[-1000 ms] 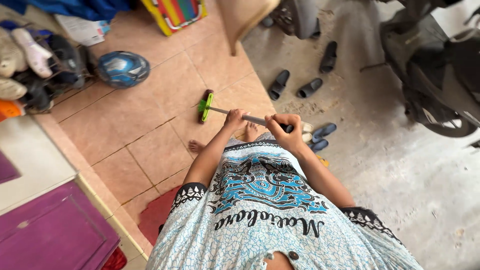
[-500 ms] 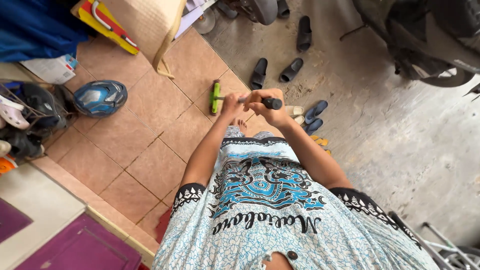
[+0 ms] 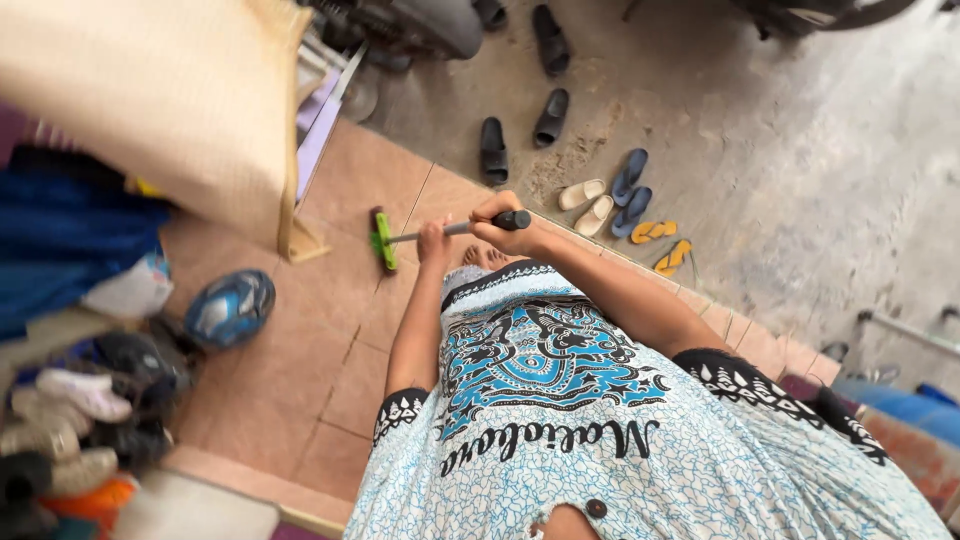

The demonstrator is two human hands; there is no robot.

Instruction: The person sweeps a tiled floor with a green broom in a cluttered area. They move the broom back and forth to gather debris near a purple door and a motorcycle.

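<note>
Broom (image 3: 383,238) now nearer chair leg (image 3: 287,215), both hands (image 3: 500,225) clasped round handle.

Broom (image 3: 420,234): green head, dark bristles on tan tile floor; grey handle tilted, black end.

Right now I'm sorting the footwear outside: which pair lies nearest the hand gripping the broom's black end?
The cream pair, just beyond the right hand. The blue pair lies past it, the yellow pair farther right, the black ones farther up.
</note>
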